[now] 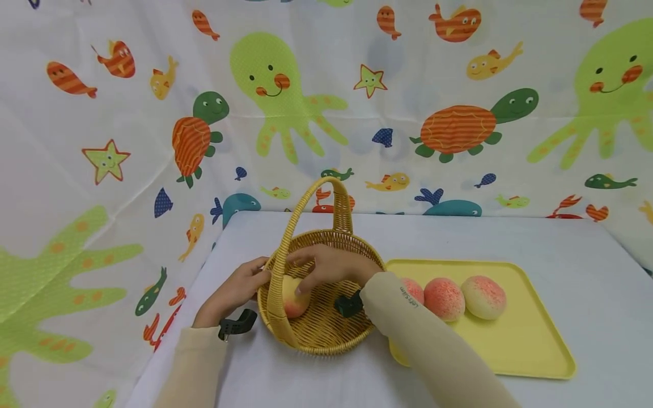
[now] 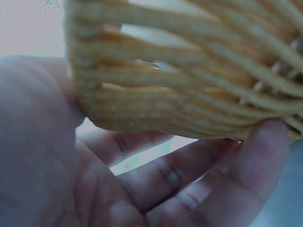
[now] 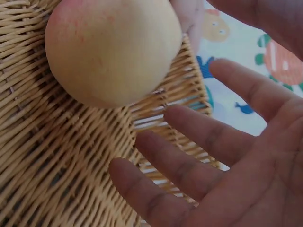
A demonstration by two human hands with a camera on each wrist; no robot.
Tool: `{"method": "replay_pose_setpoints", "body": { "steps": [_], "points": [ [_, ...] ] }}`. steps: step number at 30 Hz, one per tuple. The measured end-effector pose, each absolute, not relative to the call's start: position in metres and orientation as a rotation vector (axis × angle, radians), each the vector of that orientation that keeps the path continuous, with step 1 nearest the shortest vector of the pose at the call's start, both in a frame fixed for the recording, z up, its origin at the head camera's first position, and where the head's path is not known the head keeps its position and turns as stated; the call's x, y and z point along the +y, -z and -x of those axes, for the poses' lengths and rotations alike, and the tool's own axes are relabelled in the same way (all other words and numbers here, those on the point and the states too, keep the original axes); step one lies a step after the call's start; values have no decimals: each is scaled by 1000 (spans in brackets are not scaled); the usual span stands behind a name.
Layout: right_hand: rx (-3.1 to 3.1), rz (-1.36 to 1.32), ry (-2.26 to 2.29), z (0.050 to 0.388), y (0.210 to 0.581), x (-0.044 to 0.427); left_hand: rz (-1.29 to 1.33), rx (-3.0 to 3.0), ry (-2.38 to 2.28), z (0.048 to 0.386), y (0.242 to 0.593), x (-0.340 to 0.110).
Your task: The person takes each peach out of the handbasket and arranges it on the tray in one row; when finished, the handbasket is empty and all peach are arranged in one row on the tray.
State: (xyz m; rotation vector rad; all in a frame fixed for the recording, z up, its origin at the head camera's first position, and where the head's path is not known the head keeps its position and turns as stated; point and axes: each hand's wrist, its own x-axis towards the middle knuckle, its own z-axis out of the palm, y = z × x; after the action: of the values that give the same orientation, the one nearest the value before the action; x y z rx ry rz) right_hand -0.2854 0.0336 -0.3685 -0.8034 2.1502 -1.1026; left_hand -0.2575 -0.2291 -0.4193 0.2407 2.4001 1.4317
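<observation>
A wicker basket (image 1: 331,343) with a tall arched handle stands in the middle of the table in the head view. My left hand (image 1: 232,292) holds its left side, the thumb by the rim and the fingers beneath the woven wall (image 2: 142,52) in the left wrist view. Inside, against the left wall, lies a yellow-and-pink peach (image 1: 296,300). Over it reaches my right hand (image 1: 326,265). In the right wrist view that hand's fingers (image 3: 203,135) are spread and stand apart from the peach (image 3: 113,52), gripping nothing.
Right of the basket lies a yellow tray (image 1: 520,345). Three more peaches (image 1: 444,299) sit side by side on it, the leftmost partly behind my right sleeve (image 1: 413,323). A white cloth covers the table, and a curtain (image 1: 326,113) printed with sea animals hangs behind and at left.
</observation>
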Motion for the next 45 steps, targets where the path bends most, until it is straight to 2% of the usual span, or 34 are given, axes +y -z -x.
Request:
{"method": "replay_pose_setpoints", "body": {
  "steps": [9,17,45],
  "points": [
    [2083,885,1037,292,379,17,-255,2390,-1441,259,423,-227],
    [2074,828,1032,291,385,11,-241,2392,-1438,259,424,-229],
    [2074,775,1017,290,385,34,-276,2396,-1442,257,420,-230]
  ]
}}
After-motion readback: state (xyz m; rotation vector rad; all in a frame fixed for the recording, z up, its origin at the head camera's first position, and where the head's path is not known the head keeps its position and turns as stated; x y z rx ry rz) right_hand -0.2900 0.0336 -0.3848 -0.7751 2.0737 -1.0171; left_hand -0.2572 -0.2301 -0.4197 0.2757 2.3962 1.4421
